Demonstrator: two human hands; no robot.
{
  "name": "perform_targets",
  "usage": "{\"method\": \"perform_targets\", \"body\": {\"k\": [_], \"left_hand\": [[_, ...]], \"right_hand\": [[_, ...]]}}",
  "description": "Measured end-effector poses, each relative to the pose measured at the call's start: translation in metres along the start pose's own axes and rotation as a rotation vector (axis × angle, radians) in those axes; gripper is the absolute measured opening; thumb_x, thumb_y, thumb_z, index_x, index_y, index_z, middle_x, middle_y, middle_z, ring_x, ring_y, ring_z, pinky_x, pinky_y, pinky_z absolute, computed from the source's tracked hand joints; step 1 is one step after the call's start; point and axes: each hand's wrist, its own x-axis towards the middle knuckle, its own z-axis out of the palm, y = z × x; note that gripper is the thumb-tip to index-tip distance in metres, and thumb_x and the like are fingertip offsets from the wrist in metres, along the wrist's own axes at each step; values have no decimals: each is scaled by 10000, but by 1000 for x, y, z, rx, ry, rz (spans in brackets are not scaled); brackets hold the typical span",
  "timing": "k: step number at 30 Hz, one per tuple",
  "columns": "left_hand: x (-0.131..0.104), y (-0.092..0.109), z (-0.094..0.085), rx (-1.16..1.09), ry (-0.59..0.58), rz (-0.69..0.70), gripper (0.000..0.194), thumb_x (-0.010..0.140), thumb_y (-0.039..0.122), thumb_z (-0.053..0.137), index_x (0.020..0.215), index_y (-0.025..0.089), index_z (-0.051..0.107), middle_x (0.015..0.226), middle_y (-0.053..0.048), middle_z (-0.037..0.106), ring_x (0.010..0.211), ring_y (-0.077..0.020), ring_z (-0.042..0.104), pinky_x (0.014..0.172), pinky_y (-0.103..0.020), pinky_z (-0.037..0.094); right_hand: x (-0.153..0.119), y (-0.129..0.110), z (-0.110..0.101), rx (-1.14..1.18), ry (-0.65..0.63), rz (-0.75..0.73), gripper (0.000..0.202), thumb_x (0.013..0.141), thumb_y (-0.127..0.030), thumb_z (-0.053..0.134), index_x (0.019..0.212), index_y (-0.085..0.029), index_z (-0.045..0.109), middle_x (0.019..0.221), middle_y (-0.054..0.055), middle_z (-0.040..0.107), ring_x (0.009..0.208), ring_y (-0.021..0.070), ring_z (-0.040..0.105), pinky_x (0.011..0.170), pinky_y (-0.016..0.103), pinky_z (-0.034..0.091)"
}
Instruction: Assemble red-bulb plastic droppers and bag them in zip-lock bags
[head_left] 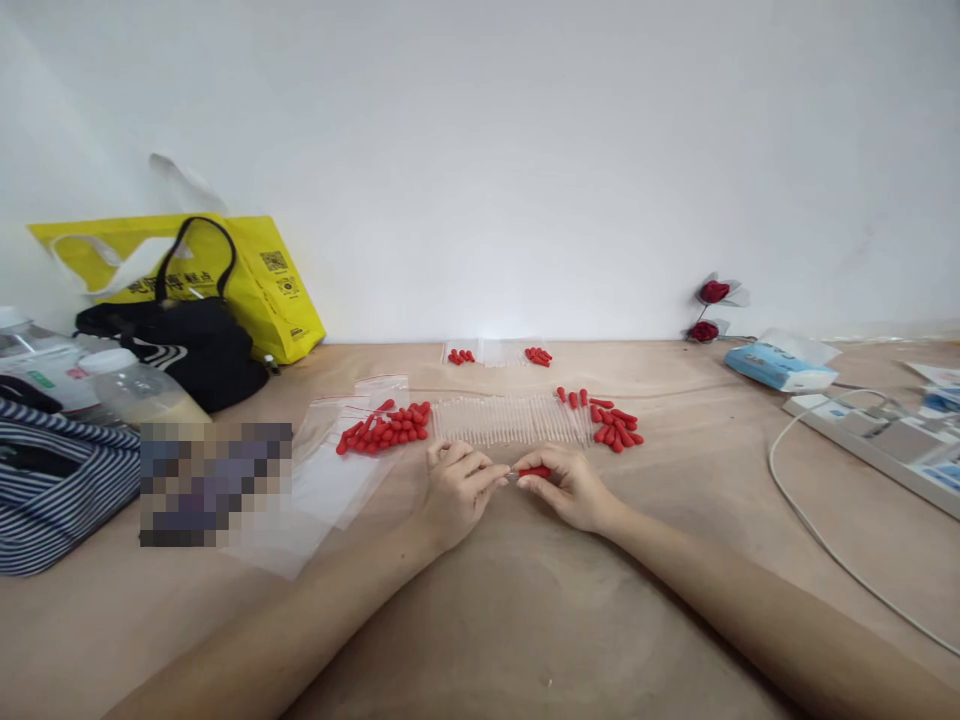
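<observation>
A red bulb (pixel 534 471) is held crosswise in the right grip (pixel 571 486), facing a tube (pixel 513 474) pinched by the left grip (pixel 460 490).

I'm getting decently bright, soft light, with a whitish glow on the wall (pixel 480 180) by the far edge of the table (pixel 697 470), dimmer toward the near edge. Clear tubes (pixel 499 420) look kinda mushy, sides stretch wide-angle, pixelated patch (pixel 202 490) toward the left edge.
</observation>
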Motion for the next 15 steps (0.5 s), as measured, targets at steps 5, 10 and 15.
{"method": "perform_targets", "body": {"k": [5, 10, 15], "left_hand": [[1, -1, 0, 9, -29, -9, 126, 824, 233, 514, 875, 247, 628, 718, 26, 657, 724, -147, 502, 797, -382, 228], [-1, -1, 0, 19, -68, -13, 130, 833, 238, 498, 810, 236, 626, 701, 26, 656, 725, -146, 503, 808, -386, 211], [-3, 1, 0, 15, -58, 22, 146, 839, 207, 469, 779, 216, 602, 668, 28, 645, 703, -143, 494, 792, -381, 214]], "right_hand": [[-3, 7, -1, 66, 63, 46, 160, 773, -335, 563, 854, -202, 599, 795, 34, 635, 737, 148, 565, 688, 291, 427], [-3, 6, -6, -161, 32, -106, 99, 772, -298, 571, 783, -204, 601, 715, 17, 626, 701, 145, 549, 742, 340, 368], [-3, 2, -5, -248, 29, -199, 60, 772, -255, 565, 779, -203, 594, 679, 4, 623, 676, 138, 546, 759, 351, 336]]}}
